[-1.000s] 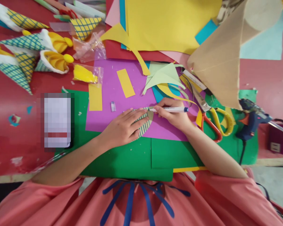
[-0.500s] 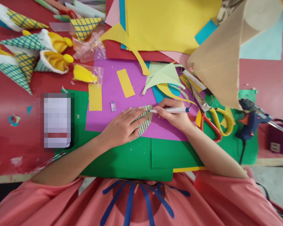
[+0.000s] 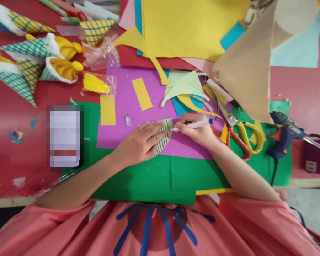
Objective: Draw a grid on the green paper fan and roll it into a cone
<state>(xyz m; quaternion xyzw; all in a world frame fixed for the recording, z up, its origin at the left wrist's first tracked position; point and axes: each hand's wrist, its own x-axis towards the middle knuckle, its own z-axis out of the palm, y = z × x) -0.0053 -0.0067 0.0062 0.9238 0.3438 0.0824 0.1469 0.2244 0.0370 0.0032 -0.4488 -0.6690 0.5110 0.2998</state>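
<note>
Under my left hand lies a pale green paper piece with dark stripes and a rounded edge. That hand rests flat on it with the fingers stretched out, covering much of its left part. My right hand is closed round a white marker with a blue end. The marker's tip points left and meets the paper near its right edge, or hovers just over it; I cannot tell which. Both hands are above a purple sheet, which lies on green sheets.
Scissors, a utility knife and a glue gun lie to the right, below a brown cardboard piece. Paper cones and a phone-like screen are at left. Pale green offcuts lie ahead.
My right hand has shifted slightly down, bringing the marker's tip lower along the striped paper's right edge. The marker is tilted more, its blue end higher. My left hand stays in place.
</note>
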